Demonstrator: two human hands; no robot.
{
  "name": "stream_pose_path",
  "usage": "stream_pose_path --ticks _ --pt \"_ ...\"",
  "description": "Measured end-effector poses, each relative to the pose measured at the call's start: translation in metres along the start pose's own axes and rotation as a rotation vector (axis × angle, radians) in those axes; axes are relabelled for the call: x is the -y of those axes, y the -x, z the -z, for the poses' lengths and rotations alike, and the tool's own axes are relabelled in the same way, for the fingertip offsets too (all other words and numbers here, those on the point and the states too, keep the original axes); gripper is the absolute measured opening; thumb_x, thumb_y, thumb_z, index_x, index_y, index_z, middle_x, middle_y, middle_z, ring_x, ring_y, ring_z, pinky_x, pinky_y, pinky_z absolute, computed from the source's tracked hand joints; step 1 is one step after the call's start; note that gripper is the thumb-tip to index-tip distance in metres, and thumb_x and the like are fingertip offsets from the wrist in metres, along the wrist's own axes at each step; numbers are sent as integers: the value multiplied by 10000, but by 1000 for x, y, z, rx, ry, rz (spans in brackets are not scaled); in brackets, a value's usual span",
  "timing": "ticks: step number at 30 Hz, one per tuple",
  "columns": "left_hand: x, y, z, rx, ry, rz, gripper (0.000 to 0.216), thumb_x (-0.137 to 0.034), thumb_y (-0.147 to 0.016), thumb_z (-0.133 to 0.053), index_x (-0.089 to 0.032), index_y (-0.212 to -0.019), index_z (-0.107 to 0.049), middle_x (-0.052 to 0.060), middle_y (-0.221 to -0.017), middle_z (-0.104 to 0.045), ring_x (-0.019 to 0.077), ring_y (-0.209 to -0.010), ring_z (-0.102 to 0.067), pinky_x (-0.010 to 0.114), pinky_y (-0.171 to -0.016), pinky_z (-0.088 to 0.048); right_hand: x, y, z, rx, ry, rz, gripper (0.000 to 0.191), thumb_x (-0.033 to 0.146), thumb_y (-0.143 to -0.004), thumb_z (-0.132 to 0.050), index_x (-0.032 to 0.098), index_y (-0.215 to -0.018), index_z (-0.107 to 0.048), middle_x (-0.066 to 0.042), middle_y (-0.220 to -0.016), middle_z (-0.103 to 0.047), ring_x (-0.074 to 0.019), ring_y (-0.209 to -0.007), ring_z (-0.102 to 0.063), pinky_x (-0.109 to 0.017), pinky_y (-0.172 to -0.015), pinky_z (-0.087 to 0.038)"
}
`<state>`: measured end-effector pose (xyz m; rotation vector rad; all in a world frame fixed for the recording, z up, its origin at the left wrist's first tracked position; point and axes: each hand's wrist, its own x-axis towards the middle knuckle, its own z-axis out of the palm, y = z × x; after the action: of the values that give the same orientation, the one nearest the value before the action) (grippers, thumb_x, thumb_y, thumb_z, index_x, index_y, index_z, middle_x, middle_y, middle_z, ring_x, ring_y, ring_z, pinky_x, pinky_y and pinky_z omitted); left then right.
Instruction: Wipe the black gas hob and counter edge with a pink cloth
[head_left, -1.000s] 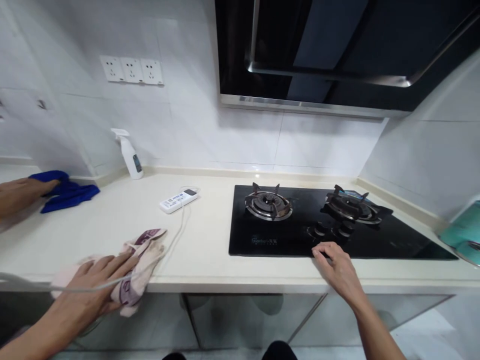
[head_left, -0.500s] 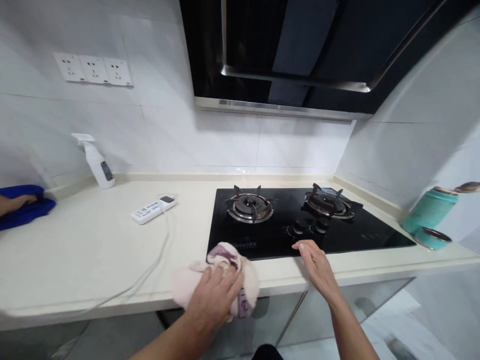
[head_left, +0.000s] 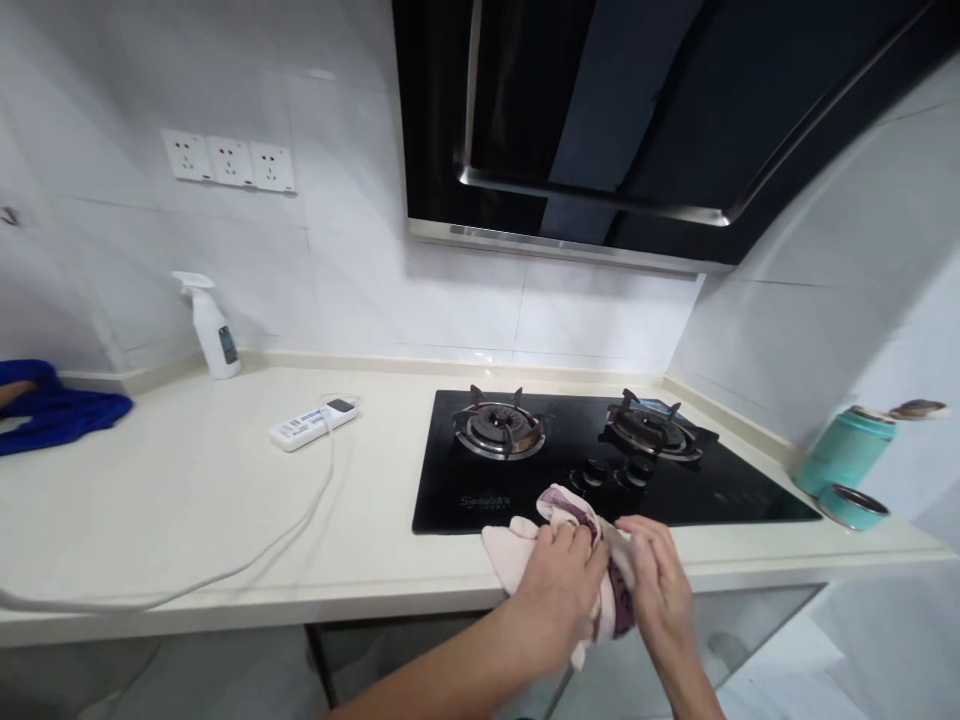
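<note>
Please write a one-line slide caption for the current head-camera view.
The left hand grasps a pink cloth at the front edge of a stove, the right hand beside it.

There on your hob [head_left: 574,432], you've got "Sian…", the rest blurred; markings on your power strip [head_left: 306,427], spray bottle [head_left: 212,332] and cloth [head_left: 513,555]: unreadable!

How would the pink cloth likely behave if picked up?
The pink cloth is probably floppy: it bunches under the left hand and droops past the edge of the counter. Its loose folds would likely shift or unfurl on lifting. It seems unlikely to break, being soft fabric.
</note>
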<state>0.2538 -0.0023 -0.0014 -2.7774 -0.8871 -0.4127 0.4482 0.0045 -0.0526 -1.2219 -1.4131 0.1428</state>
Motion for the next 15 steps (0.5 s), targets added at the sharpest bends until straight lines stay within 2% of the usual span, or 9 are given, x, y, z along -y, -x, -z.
stream_pose_path --ticks 2,4,6,8,9,11,12,15 --pt "7 12 8 -30 16 5 352 -389 -960 -634 -224 -1270 -622 100 -1323 -623 226 -1132 -635 431 -947 -568 5 19 -4 149 104 173 360 513 -1006 -456 288 -1208 -651 -99 -1258 -657 -302 -1185 -592 -506 -1031 -444" --pt "18 30 17 -56 31 25 357 -398 -967 -620 -224 -1279 -618 100 -1345 -612 225 -1140 -630 446 -967 -561 11 32 -12 281 251 339 496 572 -951 -554 358 -1398 -550 -83 -1367 -627 -342 -1239 -567 -578 -1058 -395" --pt "35 57 27 -75 42 54 395 -407 -970 -610 -219 -1317 -602 111 -1385 -593 244 -1184 -615 482 -1005 -541 20 38 -21 322 396 425 687 634 -871 -648 388 -1485 -464 -97 -1423 -595 -396 -1259 -539 -642 -1051 -353" --pt "60 92 35 -97 51 120 409 -411 -985 -567 -255 -1362 -595 120 -1434 -580 267 -1253 -588 490 -1047 -516 33 38 -31 314 502 430 737 653 -822 -703 382 -1472 -486 -128 -1429 -582 -437 -1248 -521 -668 -1010 -349" --pt "75 111 38 -110 57 180 419 -409 -999 -525 -267 -1388 -588 122 -1442 -584 276 -1279 -579 474 -1047 -519 41 36 -36 325 532 422 715 639 -820 -716 379 -1453 -510 -134 -1425 -580 -442 -1240 -514 -658 -986 -360" --pt "107 147 40 -205 117 449 422 -440 -996 -500 -282 -1371 -612 94 -1398 -634 259 -1257 -610 413 -1024 -539 62 33 -47 379 529 419 613 587 -847 -720 379 -1400 -557 -118 -1395 -594 -419 -1226 -507 -600 -953 -388" --pt "123 163 39 -238 131 526 437 -464 -988 -495 -263 -1355 -624 101 -1375 -651 259 -1236 -628 405 -1017 -542 73 31 -54 414 501 423 547 556 -869 -712 378 -1369 -577 -99 -1369 -607 -393 -1219 -505 -560 -944 -398" --pt "159 198 32 -307 130 654 480 -573 -933 -522 -246 -1241 -690 93 -1280 -710 276 -1166 -672 402 -989 -555 101 28 -74 519 397 482 342 461 -935 -668 348 -1255 -626 -56 -1263 -634 -306 -1154 -516 -464 -929 -402"
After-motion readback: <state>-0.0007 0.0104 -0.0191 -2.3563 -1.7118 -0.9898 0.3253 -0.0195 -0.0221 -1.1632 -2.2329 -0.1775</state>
